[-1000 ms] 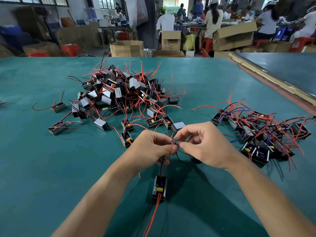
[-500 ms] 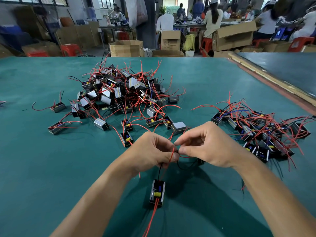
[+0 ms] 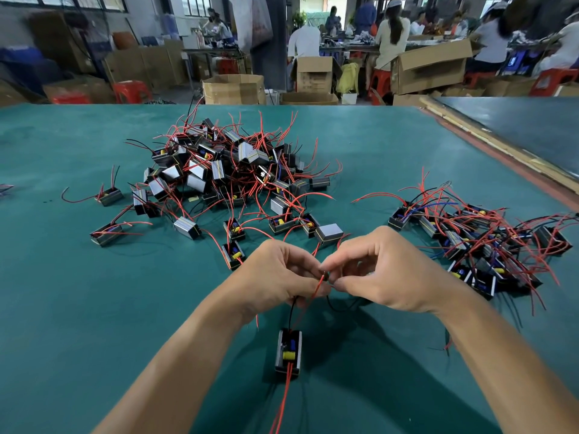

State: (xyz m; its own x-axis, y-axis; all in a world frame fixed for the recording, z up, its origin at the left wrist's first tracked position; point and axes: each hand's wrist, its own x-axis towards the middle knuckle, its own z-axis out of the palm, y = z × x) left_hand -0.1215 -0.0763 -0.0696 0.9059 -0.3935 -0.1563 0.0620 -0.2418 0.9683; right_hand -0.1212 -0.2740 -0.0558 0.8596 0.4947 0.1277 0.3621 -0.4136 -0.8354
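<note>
Two hands meet: left hand (image 3: 275, 277) and right hand (image 3: 385, 270) pinch thin red-black leads (image 3: 318, 285); boxy black module (image 3: 288, 353) below, long axis pointing away toward fingers.

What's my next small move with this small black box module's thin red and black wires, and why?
Probably roll the pinched ends to twist them together: the left hand and right hand both pinch the thin red wire and thin black wire where their tips meet, with the small black box module lying on the green table.
</note>
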